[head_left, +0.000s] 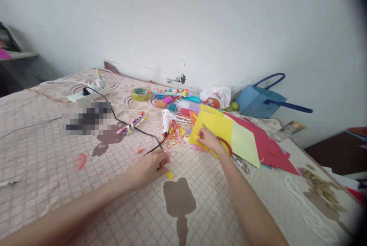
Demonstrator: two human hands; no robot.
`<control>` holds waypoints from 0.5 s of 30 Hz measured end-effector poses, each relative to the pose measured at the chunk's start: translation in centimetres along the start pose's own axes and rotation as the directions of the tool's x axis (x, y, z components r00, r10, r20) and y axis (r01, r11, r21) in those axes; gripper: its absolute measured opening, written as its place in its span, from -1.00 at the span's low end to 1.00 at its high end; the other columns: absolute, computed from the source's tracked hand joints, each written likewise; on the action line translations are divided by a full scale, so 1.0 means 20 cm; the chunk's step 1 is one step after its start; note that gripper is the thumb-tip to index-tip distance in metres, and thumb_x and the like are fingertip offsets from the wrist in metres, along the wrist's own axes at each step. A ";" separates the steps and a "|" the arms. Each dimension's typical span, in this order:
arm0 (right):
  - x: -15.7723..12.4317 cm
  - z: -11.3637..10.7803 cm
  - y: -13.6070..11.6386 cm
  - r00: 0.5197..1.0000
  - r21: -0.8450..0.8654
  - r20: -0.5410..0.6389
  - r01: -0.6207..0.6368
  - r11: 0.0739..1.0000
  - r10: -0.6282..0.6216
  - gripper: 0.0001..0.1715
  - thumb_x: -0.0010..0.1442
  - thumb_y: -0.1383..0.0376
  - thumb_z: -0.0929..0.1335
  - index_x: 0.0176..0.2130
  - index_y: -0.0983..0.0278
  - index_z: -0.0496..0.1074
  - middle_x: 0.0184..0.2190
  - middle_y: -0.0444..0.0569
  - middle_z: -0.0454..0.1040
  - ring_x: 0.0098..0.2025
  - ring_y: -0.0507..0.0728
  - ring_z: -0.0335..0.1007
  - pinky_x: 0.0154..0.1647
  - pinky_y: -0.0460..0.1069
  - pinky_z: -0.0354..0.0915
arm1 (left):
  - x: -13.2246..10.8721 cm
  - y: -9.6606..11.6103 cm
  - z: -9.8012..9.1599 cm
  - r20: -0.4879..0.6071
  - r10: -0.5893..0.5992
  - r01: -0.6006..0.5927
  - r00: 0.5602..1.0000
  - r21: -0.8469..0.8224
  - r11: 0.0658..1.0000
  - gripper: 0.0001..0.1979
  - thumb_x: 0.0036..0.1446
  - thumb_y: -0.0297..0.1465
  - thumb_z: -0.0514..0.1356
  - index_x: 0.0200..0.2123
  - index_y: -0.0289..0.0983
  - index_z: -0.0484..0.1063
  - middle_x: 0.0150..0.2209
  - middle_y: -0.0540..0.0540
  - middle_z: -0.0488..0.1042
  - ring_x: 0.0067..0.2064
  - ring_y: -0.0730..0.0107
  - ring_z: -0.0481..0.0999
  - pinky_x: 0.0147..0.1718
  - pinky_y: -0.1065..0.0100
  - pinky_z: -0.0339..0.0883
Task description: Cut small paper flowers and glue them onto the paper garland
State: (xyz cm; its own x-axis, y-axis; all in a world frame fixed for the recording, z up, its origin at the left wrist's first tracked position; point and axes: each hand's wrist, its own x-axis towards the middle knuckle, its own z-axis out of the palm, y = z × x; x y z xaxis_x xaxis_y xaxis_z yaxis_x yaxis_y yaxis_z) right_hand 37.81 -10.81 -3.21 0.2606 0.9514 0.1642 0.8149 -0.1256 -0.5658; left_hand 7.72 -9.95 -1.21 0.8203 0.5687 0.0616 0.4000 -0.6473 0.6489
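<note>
My left hand (151, 165) is low over the table, its fingers curled into a pinch. A small yellow paper piece (169, 175) sticks out from under the thumb and seems to be held there. Farther right, my right hand (208, 140) is over a yellow paper sheet (215, 122), thumb and fingertips pressed together; what they hold, if anything, is too small to make out. Orange-red scissors handles (228, 146) show beside the right wrist. Between and beyond the hands, a white glue gun (165, 120) stands with its black cord running behind my left hand.
Paper scraps (176, 133) are scattered by the glue gun. A decorated purple stick (132, 124), tape roll (140, 94) and power strip (88, 93) are at left. Red paper (269, 144), a blue bag (259, 101) and peanuts (322, 186) are at right.
</note>
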 end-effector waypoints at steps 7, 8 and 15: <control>-0.08 -0.01 -0.05 0.993 0.237 -0.113 -0.011 0.971 0.038 -0.85 -0.03 0.29 0.36 -0.42 0.27 0.28 -0.51 -0.17 0.31 -0.49 0.04 0.23 -0.45 -0.05 0.18 | 0.02 -0.01 -0.05 -0.079 -0.043 0.040 0.996 -0.051 0.998 -0.83 0.10 -0.35 0.05 -0.32 -0.24 0.42 -0.41 -0.03 0.44 -0.44 0.44 0.35 -0.45 0.44 0.15; -0.12 -0.01 -0.07 0.991 0.288 -0.123 -0.015 0.958 0.052 -0.82 0.01 0.25 0.34 -0.35 0.27 0.28 -0.51 -0.17 0.31 -0.50 0.03 0.24 -0.49 -0.06 0.19 | 0.02 -0.02 -0.05 -0.084 -0.048 0.044 0.995 -0.053 0.998 -0.83 0.10 -0.35 0.05 -0.33 -0.24 0.42 -0.42 -0.03 0.44 -0.44 0.44 0.35 -0.45 0.44 0.15; -0.45 0.08 -0.26 0.978 0.584 -0.134 -0.055 0.810 0.163 -0.76 0.15 0.12 0.29 -0.36 0.24 0.24 -0.68 -0.28 0.13 -0.69 -0.04 0.06 -0.70 -0.13 0.07 | 0.04 -0.03 -0.08 -0.138 -0.049 0.040 0.989 -0.062 0.997 -0.80 0.13 -0.38 0.01 -0.36 -0.27 0.41 -0.44 -0.04 0.43 -0.46 0.46 0.34 -0.45 0.44 0.15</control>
State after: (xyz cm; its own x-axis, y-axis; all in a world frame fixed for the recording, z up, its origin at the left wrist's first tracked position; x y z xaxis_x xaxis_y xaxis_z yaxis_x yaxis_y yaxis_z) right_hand 30.49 -18.28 -3.03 0.4568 0.8719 0.1765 0.3433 0.0103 -0.9392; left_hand 7.35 -8.26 -0.32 0.7357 0.6639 0.1338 0.4067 -0.5910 0.6966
